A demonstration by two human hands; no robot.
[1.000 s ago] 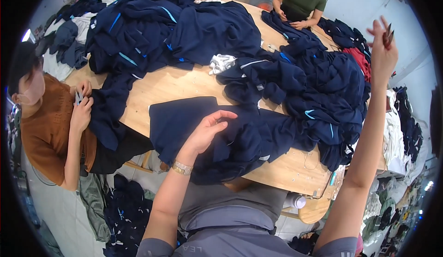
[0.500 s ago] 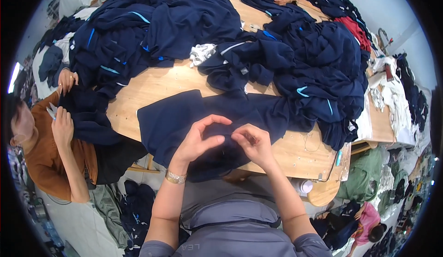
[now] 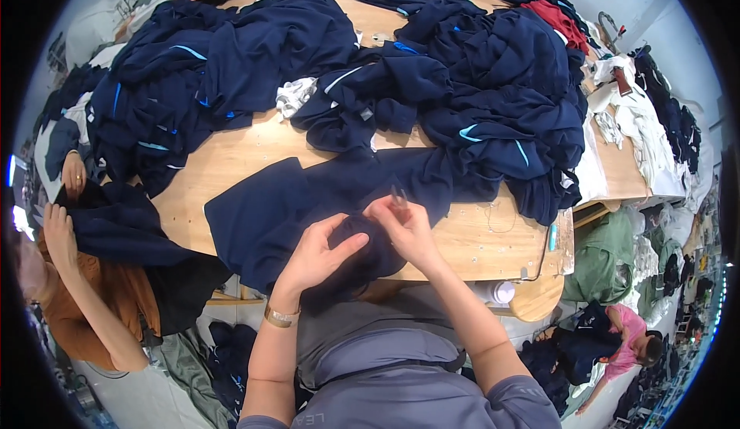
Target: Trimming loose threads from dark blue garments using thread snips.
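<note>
A navy garment (image 3: 266,201) lies spread over the near edge of the wooden table, directly in front of me. My left hand (image 3: 320,253) is closed around a bunched fold of it, thumb and fingers curved about the dark cloth. Just to the right, my right hand (image 3: 405,232) has its fingers curled, with the grey metal tips of small thread snips (image 3: 398,195) sticking up from them. Its fingertips touch the raised fold. The rest of the snips is hidden in the palm.
Navy garment heaps (image 3: 254,51) with light-blue strips cover the far side, a white cloth bundle (image 3: 295,96) between them. At the left a co-worker's hands (image 3: 60,228) hold dark cloth; others work across the table. A turquoise tool (image 3: 553,236) lies at the right edge.
My hands have come down onto the cloth and a fold is now raised between them. The snips' tips now show at my right hand. The whole view has shifted slightly.
</note>
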